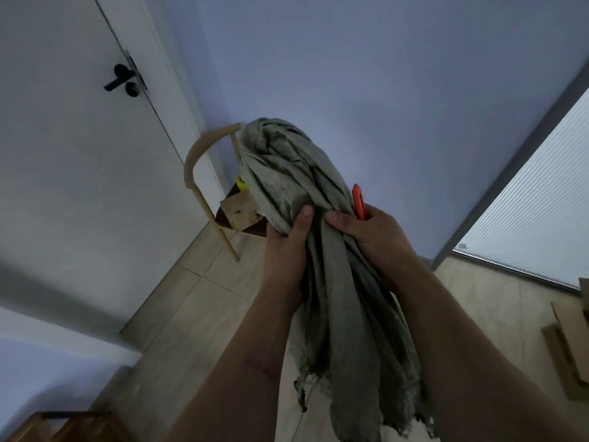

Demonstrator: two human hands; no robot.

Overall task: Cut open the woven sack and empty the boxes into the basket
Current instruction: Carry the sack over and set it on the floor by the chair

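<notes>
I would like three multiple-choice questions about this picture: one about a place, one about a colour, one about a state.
1. Where is the cardboard box?
A. on the chair seat
B. on the floor by the door
C. in the left hand

2. What colour is the cutter?
A. blue
B. orange
C. black

3. In what state is the woven sack?
A. folded flat on the floor
B. full and tied shut
C. bunched up, limp, frayed at the bottom

Answers:
1 A, it rests on the chair.
2 B, orange shows above the right hand.
3 C, the left hand and right hand grip crumpled fabric.
</notes>
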